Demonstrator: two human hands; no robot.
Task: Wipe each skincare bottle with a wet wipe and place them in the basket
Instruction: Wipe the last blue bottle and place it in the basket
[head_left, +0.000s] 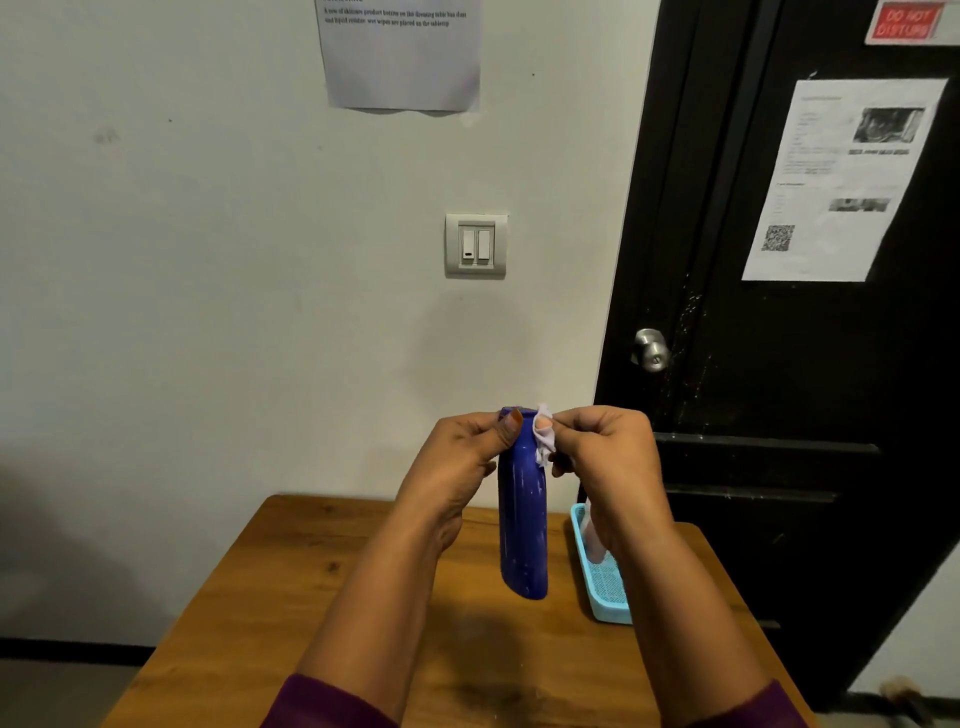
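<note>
A tall blue bottle (523, 525) with pale streaks hangs upright in the air above the wooden table (291, 597). My left hand (467, 457) grips its upper end, thumb over the top edge. My right hand (602, 452) pinches a small white wet wipe (544, 436) against the bottle's top right side. A light blue mesh basket (605, 597) sits on the table to the right, mostly behind my right forearm. A pale bottle (592, 540) lies in it, largely hidden.
The table stands against a white wall with a light switch (476, 245). A black door (789, 338) with a metal knob (650, 349) is close on the right, just beyond the basket.
</note>
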